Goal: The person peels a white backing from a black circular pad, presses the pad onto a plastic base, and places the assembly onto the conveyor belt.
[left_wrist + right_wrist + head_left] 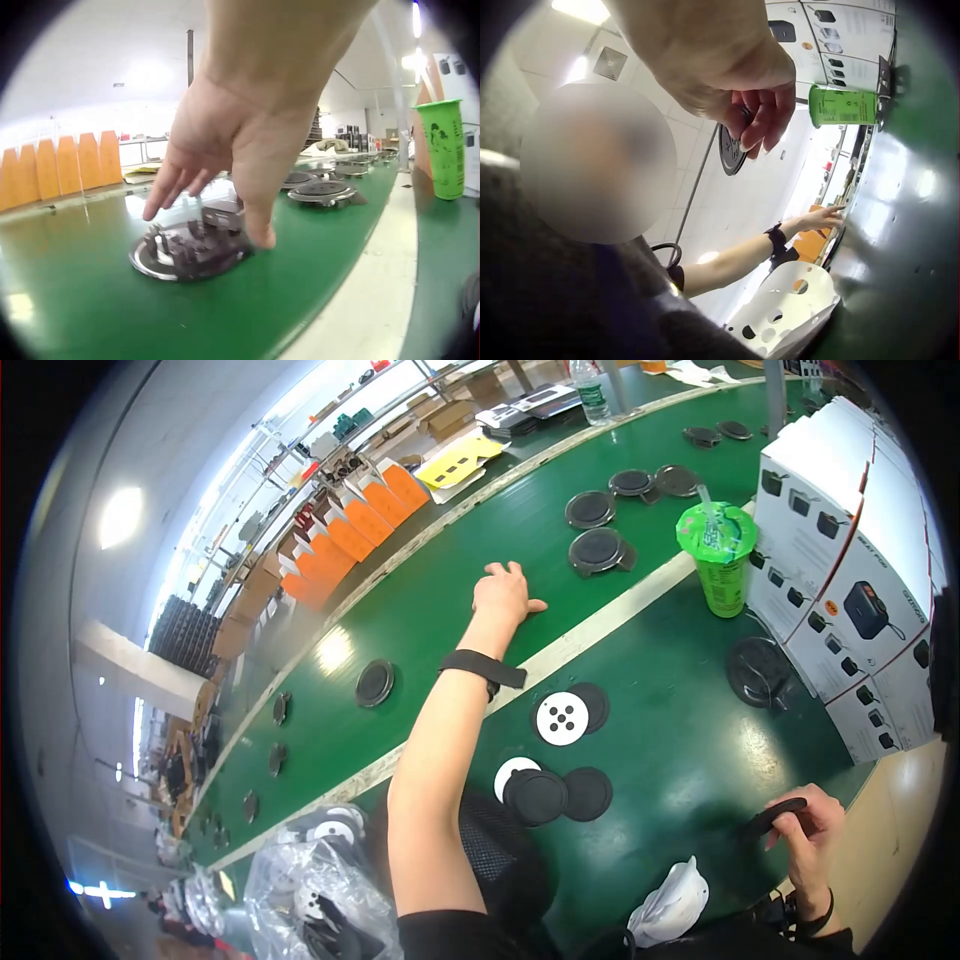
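My left hand [503,595] reaches out over the green conveyor belt [440,625], fingers spread. In the left wrist view, beneath its fingers and thumb, lies a round disc-shaped part [191,251] with a shiny rim and dark raised pieces on top; the hand hides it in the head view. My right hand [815,822], at the near right, pinches a thin black disc [775,815] between thumb and fingers. The right wrist view shows small marks or holes in the face of this black disc [733,150].
Several similar round parts [600,550] lie farther along the belt. Black pads [587,793] and white perforated discs [562,718] lie on the nearer surface. A green cup [722,565] stands beside stacked white boxes [870,590]. A plastic bag [315,885] and white perforated sheets [672,903] are close by.
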The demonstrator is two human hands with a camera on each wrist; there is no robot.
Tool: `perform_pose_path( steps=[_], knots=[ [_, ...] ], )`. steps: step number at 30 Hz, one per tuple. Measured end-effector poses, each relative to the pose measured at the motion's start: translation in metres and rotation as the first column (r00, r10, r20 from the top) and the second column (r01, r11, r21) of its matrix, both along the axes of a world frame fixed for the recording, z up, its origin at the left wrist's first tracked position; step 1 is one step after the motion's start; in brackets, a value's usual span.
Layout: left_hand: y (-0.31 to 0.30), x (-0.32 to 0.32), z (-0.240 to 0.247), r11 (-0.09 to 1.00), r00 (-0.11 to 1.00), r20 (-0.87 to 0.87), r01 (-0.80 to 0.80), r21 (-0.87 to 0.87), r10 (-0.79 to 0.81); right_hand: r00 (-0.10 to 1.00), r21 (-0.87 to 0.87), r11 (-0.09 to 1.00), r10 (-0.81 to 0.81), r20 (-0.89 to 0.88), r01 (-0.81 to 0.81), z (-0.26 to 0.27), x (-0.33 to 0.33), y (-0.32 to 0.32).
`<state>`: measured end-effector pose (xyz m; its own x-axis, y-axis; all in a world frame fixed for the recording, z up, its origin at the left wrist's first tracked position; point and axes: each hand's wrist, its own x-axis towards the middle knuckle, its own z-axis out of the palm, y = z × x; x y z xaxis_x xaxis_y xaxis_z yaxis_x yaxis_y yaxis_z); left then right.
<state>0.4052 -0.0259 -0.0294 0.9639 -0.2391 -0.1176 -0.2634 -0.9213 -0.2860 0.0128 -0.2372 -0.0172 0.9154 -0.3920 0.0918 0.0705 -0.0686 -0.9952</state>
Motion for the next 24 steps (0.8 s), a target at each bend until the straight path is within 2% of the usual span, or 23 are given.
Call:
perform_pose_path(
  steps=[1,4,5,8,9,11,13,14,15,16,17,18,20,21,22,24],
  knots=[
    [0.005,0.007,-0.019,0.992,0.985,0.126,0.116,0.043,-0.121,1.0,0.012,1.0,0.011,-0.007,-0.011,-0.003,0.003,0.001],
    [-0.01,0.001,-0.018,0.997,0.997,0.068,-0.022,-0.075,0.027,0.995,-0.002,0.996,0.09,-0.05,-0.091,-0.001,0.007,0.004],
    [-0.012,0.003,-0.021,0.999,0.992,0.127,-0.018,-0.041,0.023,0.99,-0.014,0.992,0.121,-0.066,-0.122,0.001,0.008,0.004],
    [-0.015,0.014,-0.014,1.0,1.0,-0.004,0.007,-0.025,-0.007,0.991,-0.162,0.978,0.121,-0.058,-0.129,0.001,0.005,0.0],
    [-0.017,0.012,-0.008,1.0,0.999,-0.036,0.012,0.021,-0.011,0.993,-0.112,0.987,0.11,-0.05,-0.115,0.001,0.005,0.001],
    [-0.012,0.004,0.002,0.993,0.993,0.083,0.091,-0.081,-0.084,0.995,-0.013,0.995,0.095,-0.034,-0.095,0.0,0.004,0.003],
    [-0.004,-0.012,0.017,0.954,0.959,0.246,0.199,-0.225,-0.142,0.988,0.079,0.985,0.153,0.013,-0.153,-0.005,0.007,0.003],
    [-0.004,-0.02,0.041,0.924,0.992,0.096,0.109,-0.367,-0.079,0.984,0.125,0.976,0.175,0.033,-0.178,-0.007,0.007,0.004],
    [0.003,-0.03,0.058,0.771,0.99,-0.05,0.068,-0.633,-0.129,0.972,0.149,0.96,0.233,0.038,-0.237,-0.008,0.008,0.005],
    [0.002,-0.064,0.087,0.571,0.968,-0.173,-0.038,-0.82,-0.184,0.958,0.169,0.943,0.283,0.043,-0.287,-0.007,0.008,0.007],
    [0.005,-0.091,0.101,0.34,0.932,-0.22,-0.116,-0.933,-0.288,0.946,0.187,0.927,0.321,0.048,-0.324,-0.005,0.007,0.008],
    [0.007,-0.118,0.113,0.156,0.915,-0.147,-0.094,-0.983,-0.375,0.918,0.225,0.89,0.393,0.058,-0.396,0.001,0.006,0.01],
    [0.012,-0.174,0.131,0.051,0.924,-0.042,-0.024,-0.998,-0.381,0.84,0.254,0.801,0.502,0.208,-0.542,0.005,0.006,0.015],
    [0.017,-0.2,0.135,0.09,0.936,0.014,0.048,-0.995,-0.351,0.778,0.213,0.756,0.551,0.303,-0.619,0.005,0.006,0.017],
    [0.015,-0.227,0.135,-0.048,0.936,0.015,-0.002,-0.999,-0.352,0.738,0.235,0.712,0.563,0.372,-0.662,0.011,0.006,0.021],
    [0.021,-0.276,0.129,-0.136,0.941,-0.056,-0.107,-0.985,-0.334,0.636,0.131,0.665,0.609,0.474,-0.735,0.023,0.006,0.024]
  ],
)
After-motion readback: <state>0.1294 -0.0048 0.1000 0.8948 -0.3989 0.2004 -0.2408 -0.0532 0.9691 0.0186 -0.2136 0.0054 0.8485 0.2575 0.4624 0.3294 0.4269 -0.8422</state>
